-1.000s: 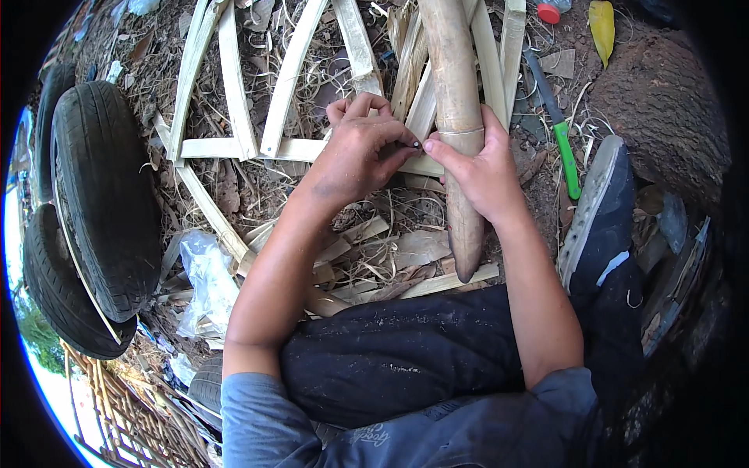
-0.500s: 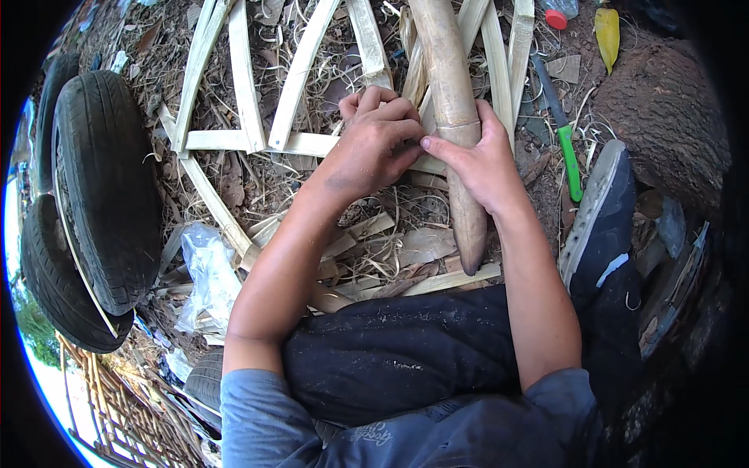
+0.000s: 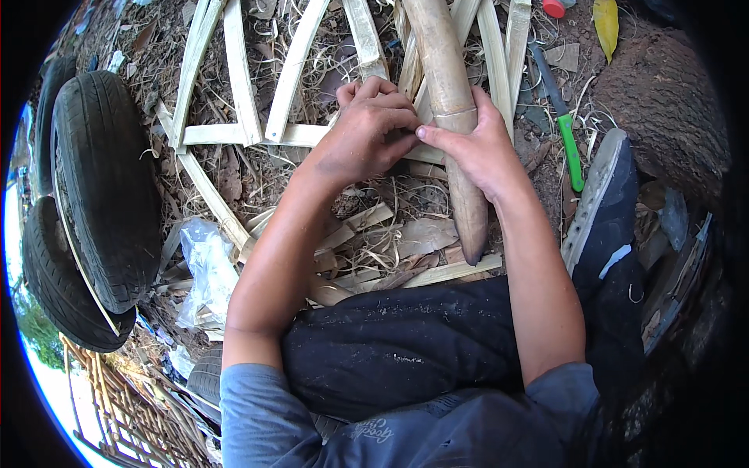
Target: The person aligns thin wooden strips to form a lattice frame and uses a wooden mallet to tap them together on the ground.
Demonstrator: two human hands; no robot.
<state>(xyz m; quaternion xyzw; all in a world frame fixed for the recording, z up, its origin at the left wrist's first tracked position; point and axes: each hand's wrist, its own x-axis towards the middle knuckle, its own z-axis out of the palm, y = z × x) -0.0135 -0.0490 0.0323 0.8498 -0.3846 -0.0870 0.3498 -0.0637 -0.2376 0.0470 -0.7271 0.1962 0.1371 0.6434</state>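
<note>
A thick tan bamboo pole with a ringed joint and a tapering, darkened end comes in from the top and points down toward my lap. My right hand is closed around it just below the joint, thumb laid across its front and fingers behind it. Just left of the pole, my left hand is curled closed over a frame of pale flat bamboo strips, its fingertips close to my right thumb. Whatever those fingers grip is hidden. Strips join at a crosspiece left of that hand.
A green-handled knife lies on the ground right of the pole, near my shoe and a thick log. Old tires stand at the left beside a clear plastic bag. Shavings and dry leaves litter the ground.
The whole view has shifted slightly, so things sit a little higher in it. Both hands keep nearly the same place and hold.
</note>
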